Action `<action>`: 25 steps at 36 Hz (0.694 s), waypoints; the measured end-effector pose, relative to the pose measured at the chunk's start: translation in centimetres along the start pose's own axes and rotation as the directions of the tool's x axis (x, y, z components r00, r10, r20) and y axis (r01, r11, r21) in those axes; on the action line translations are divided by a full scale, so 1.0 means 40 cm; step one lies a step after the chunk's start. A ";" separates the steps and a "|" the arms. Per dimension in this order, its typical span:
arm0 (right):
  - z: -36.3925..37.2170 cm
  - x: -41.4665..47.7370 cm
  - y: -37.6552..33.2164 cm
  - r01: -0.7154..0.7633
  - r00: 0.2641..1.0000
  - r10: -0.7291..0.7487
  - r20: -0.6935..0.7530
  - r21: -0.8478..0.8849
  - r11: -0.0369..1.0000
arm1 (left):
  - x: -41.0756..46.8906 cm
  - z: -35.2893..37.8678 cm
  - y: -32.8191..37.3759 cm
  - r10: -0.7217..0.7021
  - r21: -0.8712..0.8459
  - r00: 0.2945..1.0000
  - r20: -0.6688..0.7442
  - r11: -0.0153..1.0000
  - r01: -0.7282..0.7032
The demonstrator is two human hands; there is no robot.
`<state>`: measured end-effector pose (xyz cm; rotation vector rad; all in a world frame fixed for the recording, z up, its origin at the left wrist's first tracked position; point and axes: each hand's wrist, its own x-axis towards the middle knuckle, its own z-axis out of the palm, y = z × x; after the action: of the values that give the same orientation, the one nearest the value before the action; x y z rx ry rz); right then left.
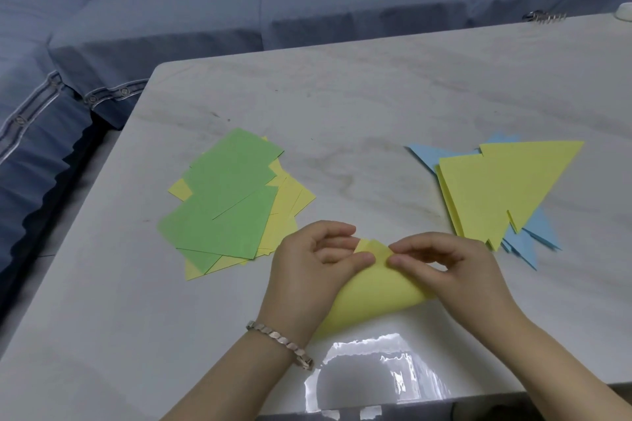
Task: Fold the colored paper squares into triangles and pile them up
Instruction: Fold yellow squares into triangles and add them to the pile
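Observation:
A yellow paper square (374,290) lies bent over in a curve at the near middle of the table, its two corners brought together at the top. My left hand (313,265) pinches one side of the joined corners and my right hand (444,263) pinches the other. To the left lies a loose heap of flat green and yellow squares (229,195). To the right sits a pile of folded triangles (502,188), yellow ones on top of blue ones.
The pale marble table (376,106) has a bright glare patch by its near edge. A blue sofa (205,20) with cushions runs along the far and left sides. A metal clip (543,16) and a white object (624,12) lie at the far right corner.

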<state>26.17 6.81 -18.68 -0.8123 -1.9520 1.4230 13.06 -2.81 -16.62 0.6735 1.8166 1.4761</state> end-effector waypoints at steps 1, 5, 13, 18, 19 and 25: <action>0.001 0.000 -0.002 -0.009 1.000 0.009 -0.018 0.006 1.000 | 0.000 0.002 -0.002 0.002 0.027 1.000 -0.012 1.000 -0.002; 0.003 -0.002 -0.008 -0.029 0.998 0.029 -0.060 0.006 1.000 | -0.002 0.006 -0.006 0.035 0.065 0.998 -0.060 0.997 -0.031; -0.005 0.003 -0.022 -0.049 0.998 0.049 -0.051 0.003 0.999 | -0.012 0.016 0.003 0.065 0.042 0.997 -0.046 0.997 -0.064; -0.010 0.006 -0.025 -0.004 1.000 0.004 -0.020 -0.005 1.000 | -0.016 0.019 0.005 0.103 0.049 0.994 -0.028 0.994 -0.102; -0.010 0.005 -0.026 0.010 1.000 -0.010 -0.014 -0.001 1.000 | -0.017 0.019 0.004 0.110 0.049 0.994 -0.026 0.993 -0.109; -0.009 0.004 -0.031 0.040 0.999 -0.040 0.016 -0.001 0.999 | -0.017 0.020 0.005 0.127 0.026 0.992 -0.026 0.992 -0.126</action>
<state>26.17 6.83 -17.38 -0.7606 -1.9700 1.4089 14.12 -2.78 -16.41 0.7974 1.8449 1.5543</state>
